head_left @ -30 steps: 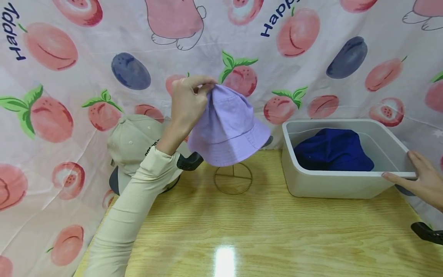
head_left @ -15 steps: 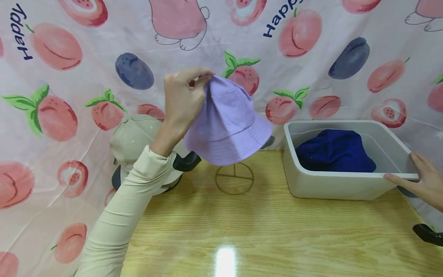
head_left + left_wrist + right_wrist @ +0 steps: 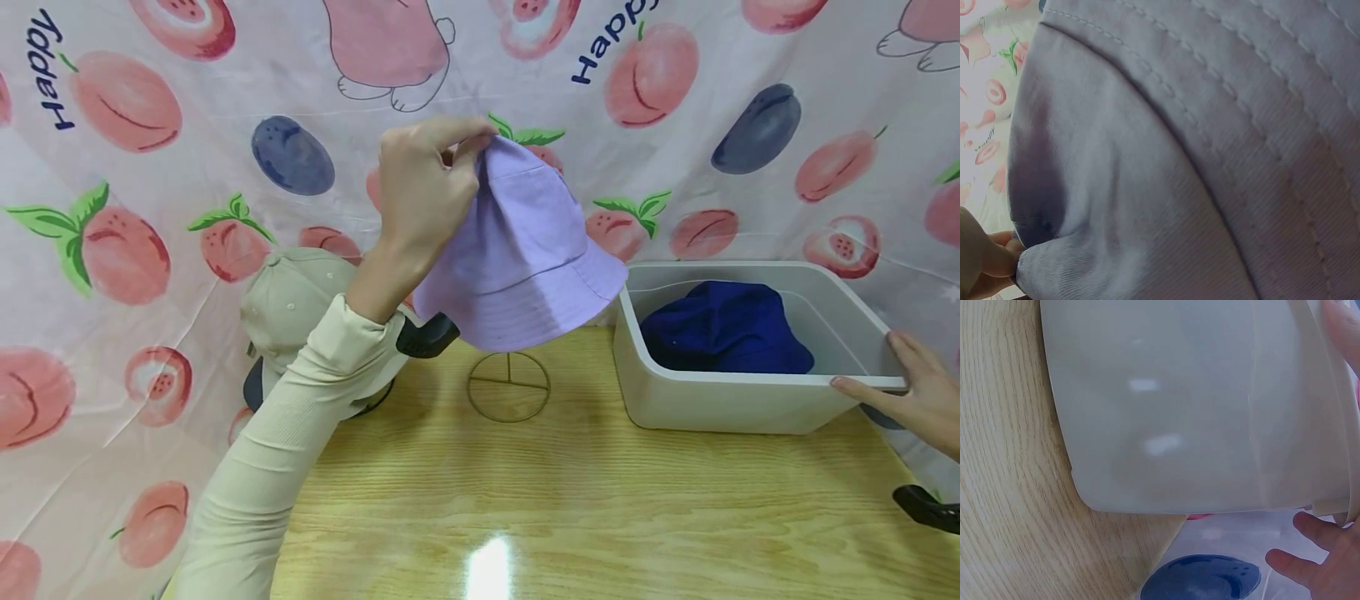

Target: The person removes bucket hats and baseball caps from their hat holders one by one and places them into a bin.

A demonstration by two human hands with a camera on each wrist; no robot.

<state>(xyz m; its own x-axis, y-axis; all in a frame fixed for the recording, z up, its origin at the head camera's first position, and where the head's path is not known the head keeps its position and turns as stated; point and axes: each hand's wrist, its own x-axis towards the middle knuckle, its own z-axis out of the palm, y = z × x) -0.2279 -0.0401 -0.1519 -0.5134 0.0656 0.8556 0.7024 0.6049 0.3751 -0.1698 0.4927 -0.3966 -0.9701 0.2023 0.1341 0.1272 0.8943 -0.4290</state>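
Observation:
My left hand (image 3: 427,187) pinches the crown of a lilac bucket hat (image 3: 525,250) between thumb and fingers. The hat hangs brim down, above a thin gold wire stand (image 3: 508,398); only the stand's round base and a bit of its post show. Lilac cloth (image 3: 1122,162) with stitched brim rows fills most of the left wrist view. At the far right, my right hand (image 3: 915,387) rests at the near right corner of a grey plastic bin (image 3: 712,408), thumb and fingers spread along its rim. A dark blue cloth hat (image 3: 727,329) lies inside the bin.
A beige cap (image 3: 288,300) with a dark brim sits on the left, partly behind my left forearm. All stand on a wooden table (image 3: 570,500). A fruit-print cloth (image 3: 465,75) hangs behind and at the sides.
My left hand first shifts slightly left and up, then moves right and further up with the lilac bucket hat. The right hand stays at the bin's corner.

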